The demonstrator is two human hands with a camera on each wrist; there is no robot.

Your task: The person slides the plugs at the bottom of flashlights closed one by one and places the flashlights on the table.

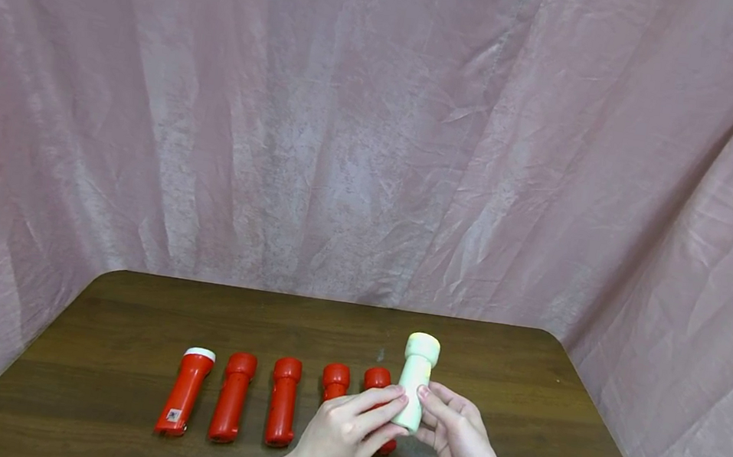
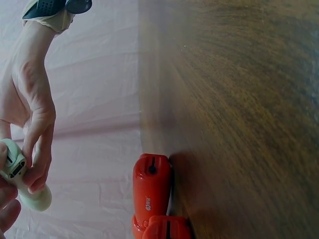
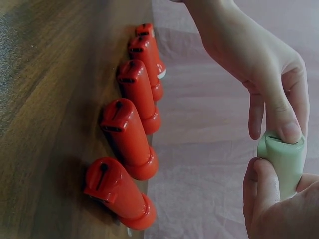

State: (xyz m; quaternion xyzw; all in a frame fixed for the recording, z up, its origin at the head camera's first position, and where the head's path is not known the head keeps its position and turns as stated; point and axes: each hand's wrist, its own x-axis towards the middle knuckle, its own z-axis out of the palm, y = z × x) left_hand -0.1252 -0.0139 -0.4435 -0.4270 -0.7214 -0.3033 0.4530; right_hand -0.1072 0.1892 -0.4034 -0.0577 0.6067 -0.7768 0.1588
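Both hands hold a pale green flashlight (image 1: 415,378) above the right part of the table, its wide head pointing up and away. My left hand (image 1: 339,435) pinches its lower end; in the right wrist view the left thumb (image 3: 290,132) lies on the butt of the flashlight (image 3: 286,167). My right hand (image 1: 459,443) grips the barrel from the right, thumb on the near side. Dark slots show in the butt of the flashlight (image 2: 18,168) in the left wrist view. The left hand partly hides the two nearest red flashlights.
Several red flashlights lie in a row on the brown wooden table (image 1: 118,319), heads away from me. The leftmost red flashlight (image 1: 185,394) has a white rim and a label. A red flashlight (image 1: 378,377) lies just left of the held one. Pink curtains (image 1: 350,141) surround the table.
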